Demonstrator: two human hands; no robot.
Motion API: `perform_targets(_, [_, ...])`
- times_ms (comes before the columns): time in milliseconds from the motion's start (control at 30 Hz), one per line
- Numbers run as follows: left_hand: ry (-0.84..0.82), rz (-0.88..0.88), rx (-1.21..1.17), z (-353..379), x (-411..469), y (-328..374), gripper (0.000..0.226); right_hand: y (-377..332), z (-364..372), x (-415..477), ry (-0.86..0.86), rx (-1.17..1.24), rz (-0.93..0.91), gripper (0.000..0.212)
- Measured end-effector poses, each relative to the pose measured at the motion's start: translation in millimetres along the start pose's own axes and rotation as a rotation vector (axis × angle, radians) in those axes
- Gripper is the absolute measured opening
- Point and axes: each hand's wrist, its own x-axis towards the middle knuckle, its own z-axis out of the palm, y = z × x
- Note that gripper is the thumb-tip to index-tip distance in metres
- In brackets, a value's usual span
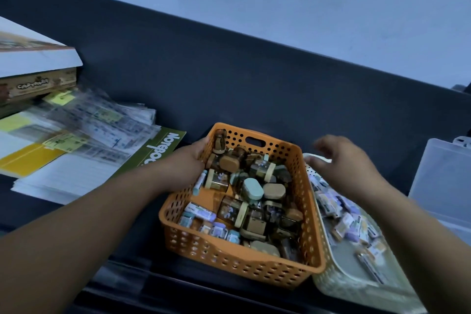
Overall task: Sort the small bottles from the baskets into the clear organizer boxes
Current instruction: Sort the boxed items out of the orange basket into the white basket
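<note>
Finding one: my left hand grips the orange basket at its far left rim, fingers hooked over the wall. I judge this is to steady or shift it before sorting. The small bottles lie heaped inside, capped in tan and green, none lifted out yet.

Finding two: my right hand is spread open and holds nothing. It is above the far rim of the cream basket, which sits against the orange one (contact with that rim cannot be confirmed; the hand is blurred).

The clear organizer box stands to the right, near the cream basket, presumably so bottles travel a short way.
</note>
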Motion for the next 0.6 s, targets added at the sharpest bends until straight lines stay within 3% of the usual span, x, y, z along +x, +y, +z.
perform_targets(33, [0.0,-0.005,-0.004,0,0,0,0.068,-21,1,-4,-0.045,0.097,-0.078,0.024])
perform_targets(100, [-0.007,0.004,-0.014,-1,1,-1,0.067,-64,10,-14,-0.3,0.264,-0.224,0.021])
perform_targets(167, [0.012,0.025,-0.005,0,2,-3,0.066,-99,27,-21,-0.552,0.195,-0.404,0.026])
perform_targets(233, [0.019,0.04,0.016,0,2,-5,0.068,-123,50,-23,-0.677,0.053,-0.552,0.03])
perform_targets(433, [0.024,0.055,-0.006,2,3,-5,0.07,-138,92,-23,-0.818,-0.084,-0.7,0.045])
perform_targets(600, [0.041,0.095,-0.056,3,5,-6,0.067,-131,101,-22,-0.843,-0.02,-0.662,0.031])
